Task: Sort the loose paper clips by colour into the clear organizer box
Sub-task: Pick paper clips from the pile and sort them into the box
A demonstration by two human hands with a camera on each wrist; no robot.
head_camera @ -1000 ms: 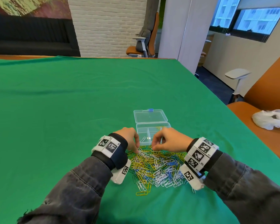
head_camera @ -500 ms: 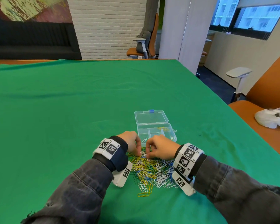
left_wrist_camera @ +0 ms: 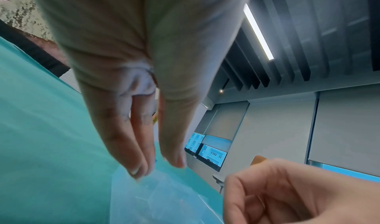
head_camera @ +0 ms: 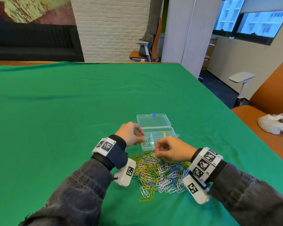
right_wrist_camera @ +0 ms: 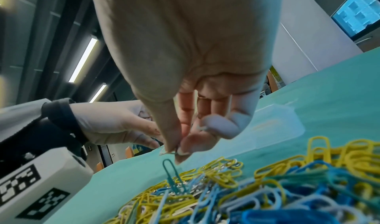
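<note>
A heap of yellow, blue, white and green paper clips (head_camera: pixel 158 172) (right_wrist_camera: pixel 267 187) lies on the green cloth in front of me. Just beyond it stands the clear organizer box (head_camera: pixel 172 133) (left_wrist_camera: pixel 164 195) (right_wrist_camera: pixel 277 122), its lid (head_camera: pixel 153 120) folded back. A white clip (head_camera: pixel 146 144) lies in the near left compartment and yellow clips (head_camera: pixel 164 132) in a far one. My left hand (head_camera: pixel 141 137) (left_wrist_camera: pixel 158 167) hovers over the box's left end, fingers extended and holding nothing. At the heap's far edge my right hand (head_camera: pixel 156 154) (right_wrist_camera: pixel 174 151) pinches a pale clip (right_wrist_camera: pixel 164 152) between thumb and forefinger.
A green clip (right_wrist_camera: pixel 169 170) sticks up from the heap right under my right fingertips. The table's right edge runs close by, with an orange seat (head_camera: pixel 252 118) carrying a white plastic bag (head_camera: pixel 276 123). Green cloth (head_camera: pixel 72 111) stretches far to the left and back.
My left hand has lifted from the heap and moved forward over the box's left compartment. My right hand has stayed at the heap's far edge, fingers pinched together.
</note>
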